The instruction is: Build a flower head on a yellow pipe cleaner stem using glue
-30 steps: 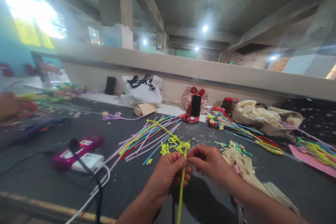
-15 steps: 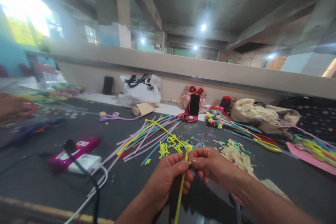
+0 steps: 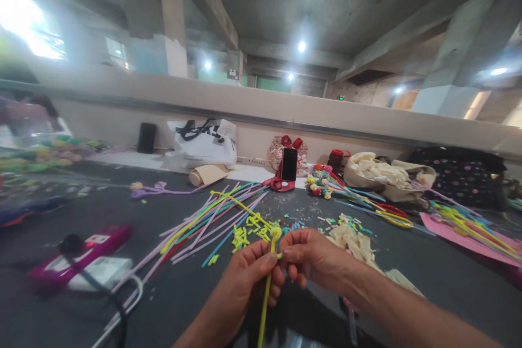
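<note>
Pinched between my left hand's (image 3: 246, 277) thumb and fingers is a long yellow pipe cleaner (image 3: 265, 302), held upright, with a small round yellow bud at its top. My right hand (image 3: 316, 253) is closed just beside it, thumb and forefinger gripping a short yellow pipe cleaner piece (image 3: 279, 256) that touches the stem. More short yellow pieces (image 3: 240, 239) lie scattered just beyond my hands. Long pipe cleaners (image 3: 199, 223) in lilac, yellow, teal and red spread across the dark table to the left.
A magenta box (image 3: 81, 255) with a cable lies left. Behind stand a white bag (image 3: 204, 144), a phone (image 3: 289, 164) and a red-lidded bottle (image 3: 336, 160). Finished pipe cleaner flowers (image 3: 322, 182), scissors (image 3: 393, 218) and a pink sheet (image 3: 440, 231) are at right. A low wall runs behind.
My view has swung right, so the scene shifts left; another person's hand at far left has left view. Both hands keep their hold, and the short yellow piece shows more plainly.
</note>
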`<state>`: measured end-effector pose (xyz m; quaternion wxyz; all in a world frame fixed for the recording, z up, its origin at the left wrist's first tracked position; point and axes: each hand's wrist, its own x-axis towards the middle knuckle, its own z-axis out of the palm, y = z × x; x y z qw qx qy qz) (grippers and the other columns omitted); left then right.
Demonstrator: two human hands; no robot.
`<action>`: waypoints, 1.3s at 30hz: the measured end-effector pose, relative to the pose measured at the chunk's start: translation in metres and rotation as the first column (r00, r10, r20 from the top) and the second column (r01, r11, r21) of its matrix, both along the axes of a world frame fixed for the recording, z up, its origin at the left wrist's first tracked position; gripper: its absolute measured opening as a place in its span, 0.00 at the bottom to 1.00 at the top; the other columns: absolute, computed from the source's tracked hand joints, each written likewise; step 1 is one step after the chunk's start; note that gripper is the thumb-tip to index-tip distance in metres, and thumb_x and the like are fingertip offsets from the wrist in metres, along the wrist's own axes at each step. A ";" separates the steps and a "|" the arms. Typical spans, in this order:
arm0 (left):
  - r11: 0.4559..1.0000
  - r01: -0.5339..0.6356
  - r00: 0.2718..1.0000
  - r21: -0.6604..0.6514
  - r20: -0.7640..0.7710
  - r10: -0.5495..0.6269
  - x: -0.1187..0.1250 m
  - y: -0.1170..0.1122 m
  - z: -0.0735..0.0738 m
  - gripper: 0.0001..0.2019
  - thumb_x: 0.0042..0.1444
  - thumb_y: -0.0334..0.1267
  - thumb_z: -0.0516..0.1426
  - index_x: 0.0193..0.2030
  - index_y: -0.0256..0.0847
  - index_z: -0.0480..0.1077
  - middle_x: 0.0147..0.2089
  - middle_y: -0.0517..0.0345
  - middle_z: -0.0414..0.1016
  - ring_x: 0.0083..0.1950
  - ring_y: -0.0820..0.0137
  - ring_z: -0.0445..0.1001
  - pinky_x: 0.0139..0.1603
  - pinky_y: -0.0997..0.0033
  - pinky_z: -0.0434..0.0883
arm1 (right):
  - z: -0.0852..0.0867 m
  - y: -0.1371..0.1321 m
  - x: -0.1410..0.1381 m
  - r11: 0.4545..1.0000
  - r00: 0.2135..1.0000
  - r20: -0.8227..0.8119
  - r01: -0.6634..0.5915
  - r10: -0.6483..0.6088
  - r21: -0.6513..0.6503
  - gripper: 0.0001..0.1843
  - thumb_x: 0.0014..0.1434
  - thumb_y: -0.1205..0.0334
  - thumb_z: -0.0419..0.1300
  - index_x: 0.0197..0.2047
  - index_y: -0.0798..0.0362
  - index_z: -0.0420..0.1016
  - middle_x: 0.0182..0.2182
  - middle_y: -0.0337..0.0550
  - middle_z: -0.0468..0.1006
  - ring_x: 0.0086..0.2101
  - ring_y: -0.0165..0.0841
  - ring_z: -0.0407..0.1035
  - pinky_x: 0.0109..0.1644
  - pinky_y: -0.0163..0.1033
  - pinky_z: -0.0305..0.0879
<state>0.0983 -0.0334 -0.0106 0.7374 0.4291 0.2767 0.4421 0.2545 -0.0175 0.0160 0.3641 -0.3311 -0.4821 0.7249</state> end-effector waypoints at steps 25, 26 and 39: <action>0.979 0.079 0.995 -0.187 -0.041 -0.088 0.009 -0.001 -0.002 0.07 0.48 0.36 0.55 0.23 0.36 0.64 0.16 0.63 0.69 0.13 0.81 0.64 0.11 0.86 0.61 | -0.002 -0.023 0.011 0.728 0.816 0.405 0.029 -0.413 0.684 0.02 0.49 0.67 0.61 0.26 0.55 0.72 0.21 0.35 0.69 0.22 0.27 0.63 0.27 0.32 0.57; 0.977 0.086 0.994 -0.193 -0.043 -0.096 0.009 -0.001 -0.002 0.07 0.47 0.36 0.55 0.23 0.36 0.64 0.16 0.63 0.69 0.13 0.81 0.64 0.11 0.86 0.61 | -0.002 -0.024 0.012 0.689 0.793 0.422 -0.004 -0.440 0.725 0.02 0.50 0.67 0.60 0.26 0.54 0.72 0.22 0.35 0.69 0.23 0.27 0.63 0.27 0.32 0.57; 0.955 0.162 0.978 -0.248 -0.090 -0.190 0.012 -0.001 -0.007 0.07 0.43 0.35 0.56 0.20 0.36 0.63 0.11 0.65 0.66 0.08 0.82 0.59 0.05 0.89 0.52 | 0.003 -0.040 0.044 0.420 0.640 0.490 -0.275 -0.591 0.865 0.05 0.57 0.67 0.54 0.31 0.52 0.69 0.27 0.40 0.73 0.29 0.29 0.68 0.33 0.33 0.62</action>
